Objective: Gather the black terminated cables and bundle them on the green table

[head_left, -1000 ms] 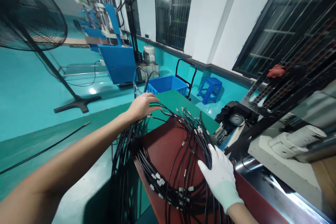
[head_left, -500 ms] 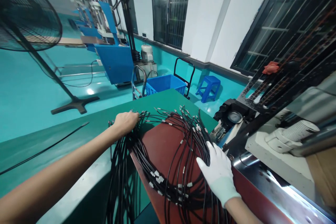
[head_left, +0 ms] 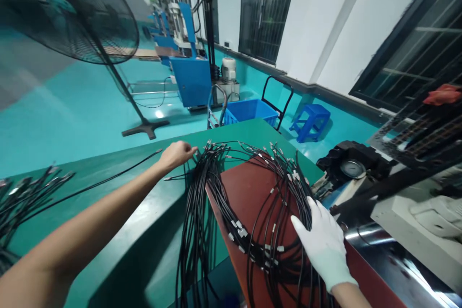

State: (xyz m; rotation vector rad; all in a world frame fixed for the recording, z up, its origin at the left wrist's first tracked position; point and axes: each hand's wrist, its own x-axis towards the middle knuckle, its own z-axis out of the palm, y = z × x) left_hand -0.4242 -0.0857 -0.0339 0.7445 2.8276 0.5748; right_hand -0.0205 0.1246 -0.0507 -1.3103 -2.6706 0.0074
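Black cables with metal end fittings and small silvery sleeves lie in a loose coil (head_left: 231, 211) over a dark red board (head_left: 241, 187). At its left side, a thick cable bundle (head_left: 197, 202) hangs down past the board. My bare left hand (head_left: 178, 154) is beside the bundle's upper end, its fingers pinched together at what looks like a cable's metal tip. My right hand (head_left: 323, 238), in a white glove, rests on the right side of the coil. Its fingers lie extended over the cables and the thumb is spread.
More black cables (head_left: 32, 197) lie on the green table (head_left: 119, 187) at left. A machine with a pressure gauge (head_left: 352, 168) stands close on the right. Beyond the table are a blue crate (head_left: 249, 110), a blue stool (head_left: 310, 122) and a floor fan (head_left: 144, 127).
The view has swung left, bringing more cables at the left into sight. My left hand has drawn slightly left, away from the bundle. My right hand stays on the coil.
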